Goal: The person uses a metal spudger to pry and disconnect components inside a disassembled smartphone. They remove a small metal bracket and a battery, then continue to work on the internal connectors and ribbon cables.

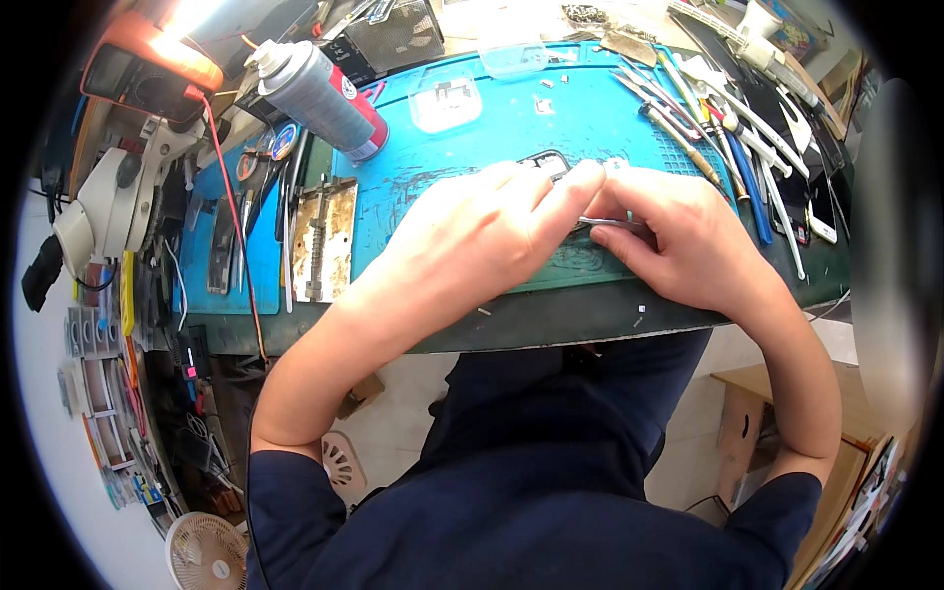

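Observation:
My left hand (pixel 492 218) is closed round what looks like an opened phone (pixel 547 160), low over the blue work mat (pixel 423 187). Only the phone's dark rounded corner and part of its grey inside show beyond my fingers; the hand covers the rest. A thin metal tool (pixel 615 222) is pinched in my right hand (pixel 678 231), its tip pointing left toward my left thumb. Both hands meet at the phone, so the spot where the tool touches is hidden. A small pale piece (pixel 616 164) shows just beyond my right fingers.
A spray can (pixel 329 103) and a clear plastic box (pixel 444 101) stand beyond my left hand. Several tweezers and brushes (pixel 683 147) lie at the right. An orange multimeter (pixel 147 74), a metal plate (pixel 324 241) and a microscope arm (pixel 108 197) are at the left.

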Motion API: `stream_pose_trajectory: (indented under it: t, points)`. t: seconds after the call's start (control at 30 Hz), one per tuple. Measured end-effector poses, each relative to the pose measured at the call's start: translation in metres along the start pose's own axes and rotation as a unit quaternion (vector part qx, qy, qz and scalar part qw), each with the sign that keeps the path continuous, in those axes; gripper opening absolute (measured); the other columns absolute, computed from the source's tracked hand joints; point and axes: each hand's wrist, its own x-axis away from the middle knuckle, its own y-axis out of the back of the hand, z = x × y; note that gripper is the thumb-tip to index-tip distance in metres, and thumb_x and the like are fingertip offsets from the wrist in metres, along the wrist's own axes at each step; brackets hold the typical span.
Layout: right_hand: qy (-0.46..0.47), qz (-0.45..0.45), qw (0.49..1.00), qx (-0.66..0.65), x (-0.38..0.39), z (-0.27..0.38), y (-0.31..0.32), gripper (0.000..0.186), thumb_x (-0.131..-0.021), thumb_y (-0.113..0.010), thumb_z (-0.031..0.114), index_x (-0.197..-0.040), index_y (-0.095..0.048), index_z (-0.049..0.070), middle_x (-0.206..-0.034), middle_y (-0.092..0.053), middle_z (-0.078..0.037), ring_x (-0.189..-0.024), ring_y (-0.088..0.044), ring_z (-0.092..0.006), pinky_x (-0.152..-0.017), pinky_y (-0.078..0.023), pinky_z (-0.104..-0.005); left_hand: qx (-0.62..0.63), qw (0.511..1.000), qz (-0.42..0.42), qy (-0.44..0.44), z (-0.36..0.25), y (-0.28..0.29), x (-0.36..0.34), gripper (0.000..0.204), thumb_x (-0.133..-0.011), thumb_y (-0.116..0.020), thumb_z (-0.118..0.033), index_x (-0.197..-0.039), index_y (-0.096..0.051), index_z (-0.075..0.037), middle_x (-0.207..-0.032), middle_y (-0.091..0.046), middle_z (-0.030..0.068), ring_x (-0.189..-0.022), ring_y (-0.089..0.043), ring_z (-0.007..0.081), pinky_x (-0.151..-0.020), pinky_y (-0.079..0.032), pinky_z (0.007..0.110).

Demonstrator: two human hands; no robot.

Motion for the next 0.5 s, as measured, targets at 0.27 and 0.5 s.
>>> stream_pose_trajectory:
  t: [0.27, 0.5]
  points:
    - [0.027, -0.027, 0.995, 0.088, -0.001, 0.009, 0.003, 0.016, -0.094, -0.081, 0.008, -0.107, -0.072, 0.006, -0.099, -0.074, -0.012, -0.083, -0.074, -0.0355, -0.071, -0.059, -0.0423, 0.030, 0.999, 0.016, 0.032, 0.006, 0.002, 0.003, 0.040, -0.095, -0.079, -0.004, -0.133, -0.069, -0.007, -0.100, -0.077, 0.0128, -0.091, -0.078, 0.0329, -0.080, -0.063, 0.043]
    - [0.043, -0.079, 0.995, 0.039, 0.002, 0.013, 0.000, 0.019, -0.094, -0.082, 0.006, -0.112, -0.076, 0.006, -0.097, -0.073, -0.014, -0.078, -0.071, -0.0353, -0.068, -0.057, -0.0420, 0.093, 0.993, -0.011, 0.072, 0.004, 0.010, 0.011, 0.019, -0.094, -0.082, -0.003, -0.112, -0.077, -0.005, -0.099, -0.078, 0.0105, -0.086, -0.077, 0.0291, -0.076, -0.062, 0.038]
